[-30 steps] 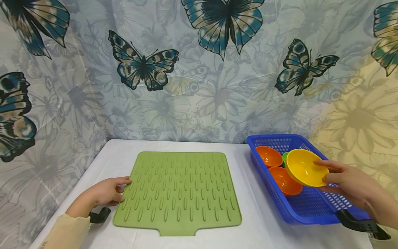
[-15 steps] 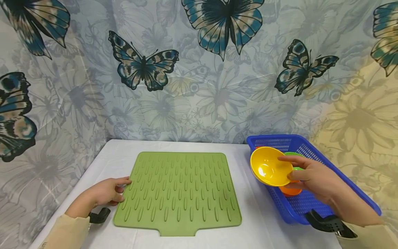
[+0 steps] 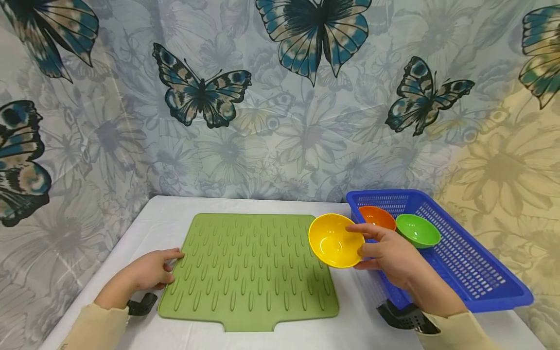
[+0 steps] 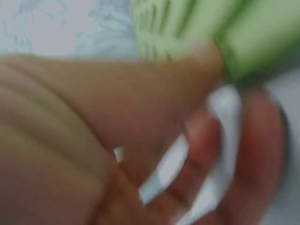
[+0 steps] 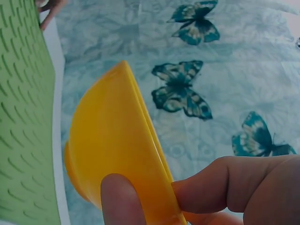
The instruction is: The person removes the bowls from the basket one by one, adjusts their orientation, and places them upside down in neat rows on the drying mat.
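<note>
My right hand holds a yellow bowl by its right rim, between the mat and the basket. In the right wrist view the bowl is tilted on its side, thumb and fingers pinching its rim. Its left edge overlaps the right border of a green ridged mat in the head view. My left hand rests its fingertips at the mat's left edge. The left wrist view is blurred, with a digit touching the mat and the other fingers spread beside it.
A blue perforated basket stands at the right of the white-covered table. Inside are an orange bowl and a green bowl, with part of the basket hidden by my right hand. A butterfly-print cloth hangs behind.
My right hand has carried the yellow bowl leftward out of the basket towards the mat, uncovering the green bowl. The left hand has stayed at the mat's edge.
</note>
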### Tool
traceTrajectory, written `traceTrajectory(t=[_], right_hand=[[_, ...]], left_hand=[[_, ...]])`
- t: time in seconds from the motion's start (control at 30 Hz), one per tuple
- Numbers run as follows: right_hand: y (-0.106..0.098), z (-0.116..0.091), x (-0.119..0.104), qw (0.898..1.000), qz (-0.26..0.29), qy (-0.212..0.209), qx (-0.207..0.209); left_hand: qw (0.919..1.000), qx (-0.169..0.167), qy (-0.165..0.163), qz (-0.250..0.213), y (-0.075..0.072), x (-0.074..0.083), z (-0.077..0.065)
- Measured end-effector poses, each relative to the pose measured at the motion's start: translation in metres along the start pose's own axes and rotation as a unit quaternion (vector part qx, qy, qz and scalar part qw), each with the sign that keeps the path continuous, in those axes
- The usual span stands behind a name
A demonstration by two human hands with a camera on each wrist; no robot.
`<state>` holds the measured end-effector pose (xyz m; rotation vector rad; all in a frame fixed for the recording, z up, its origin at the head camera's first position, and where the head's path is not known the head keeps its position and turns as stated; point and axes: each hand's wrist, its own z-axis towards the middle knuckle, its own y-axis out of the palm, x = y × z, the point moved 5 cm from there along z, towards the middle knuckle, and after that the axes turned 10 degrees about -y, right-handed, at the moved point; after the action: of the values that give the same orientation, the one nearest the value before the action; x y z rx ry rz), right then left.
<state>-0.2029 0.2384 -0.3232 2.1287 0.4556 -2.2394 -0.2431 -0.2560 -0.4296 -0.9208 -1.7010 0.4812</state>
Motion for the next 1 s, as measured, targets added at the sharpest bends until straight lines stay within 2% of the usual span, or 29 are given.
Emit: traceTrajectory(t=[0.1,0.17,0.27,0.37,0.43,0.47,0.53,0.6,0.67,0.7,0.77,0.83,1.0], right_hand=[[0.01,0.001,0.002,1.0,0.01,-0.003,-0.008],[0.014,0.002,0.003,1.0,0.013,-0.003,-0.008],[0.019,0.003,0.004,1.0,0.016,-0.002,-0.004],[0.024,0.005,0.005,1.0,0.023,0.0,0.001],[0.028,0.006,0.005,1.0,0.028,0.001,0.003],[0.029,0.007,0.005,1.0,0.03,0.001,0.004],[0.033,0.008,0.004,1.0,0.031,-0.001,0.007],[0.037,0.009,0.003,1.0,0.029,-0.002,0.009],[0.041,0.009,0.001,0.999,0.032,-0.005,0.009],[0.043,0.01,0.0,0.999,0.035,-0.006,0.008],[0.046,0.01,0.0,0.999,0.04,-0.007,0.006],[0.05,0.01,-0.001,0.999,0.048,-0.01,0.003],[0.058,0.01,-0.001,0.998,0.059,-0.015,-0.004]], left_hand=[[0.9926,0.08,0.023,0.089,0.0,0.023,-0.01],[0.985,0.123,0.033,0.117,-0.001,0.045,-0.017],[0.9889,0.13,0.05,0.052,0.003,0.078,-0.026],[0.9913,0.092,0.079,-0.052,0.014,0.107,-0.03],[0.9852,0.054,0.098,-0.129,0.024,0.122,-0.031],[0.9777,0.027,0.109,-0.177,0.03,0.129,-0.032],[0.9524,-0.035,0.127,-0.275,0.042,0.141,-0.032],[0.9184,-0.094,0.141,-0.357,0.053,0.152,-0.032],[0.8836,-0.143,0.148,-0.421,0.063,0.162,-0.032],[0.8718,-0.157,0.149,-0.439,0.067,0.166,-0.032],[0.8532,-0.176,0.151,-0.467,0.075,0.175,-0.032],[0.8383,-0.191,0.152,-0.487,0.08,0.182,-0.032],[0.8085,-0.221,0.155,-0.523,0.09,0.193,-0.031]])
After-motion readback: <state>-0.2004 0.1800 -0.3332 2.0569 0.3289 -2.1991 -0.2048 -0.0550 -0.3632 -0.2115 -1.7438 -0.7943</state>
